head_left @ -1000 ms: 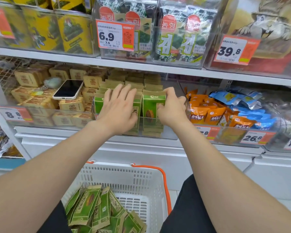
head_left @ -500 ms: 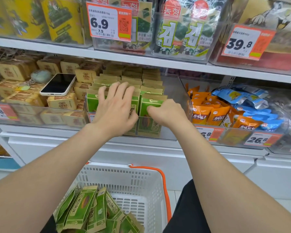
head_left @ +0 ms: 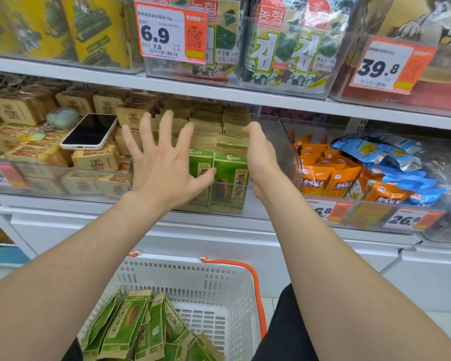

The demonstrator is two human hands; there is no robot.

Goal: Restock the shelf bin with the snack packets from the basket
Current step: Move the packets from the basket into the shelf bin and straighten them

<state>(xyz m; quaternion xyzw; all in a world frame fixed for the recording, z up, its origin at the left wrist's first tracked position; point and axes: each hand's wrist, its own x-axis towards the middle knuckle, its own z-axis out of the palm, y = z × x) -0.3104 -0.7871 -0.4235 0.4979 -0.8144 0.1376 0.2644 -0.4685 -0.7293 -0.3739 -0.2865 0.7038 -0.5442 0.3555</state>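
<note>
Green-and-tan snack packets [head_left: 229, 178] stand upright in rows inside a clear shelf bin [head_left: 284, 142] on the middle shelf. My left hand [head_left: 164, 162] hovers in front of the bin's left half, fingers spread wide, holding nothing. My right hand [head_left: 261, 162] is edge-on at the right side of the rows, fingers together and straight, also holding nothing. Below, a white basket [head_left: 219, 277] with orange handles holds several more green packets [head_left: 130, 327] piled at its left side.
A phone [head_left: 90, 131] lies on tan boxed snacks [head_left: 97, 160] in the bin to the left. Orange and blue packets [head_left: 349, 175] fill the bin to the right. Seaweed packs [head_left: 287, 45] and price tags sit on the shelf above. White cabinet fronts lie below.
Both hands have lifted off the front packets. My left hand went from flat on the row to spread open, and my right hand uncurled from the front packet.
</note>
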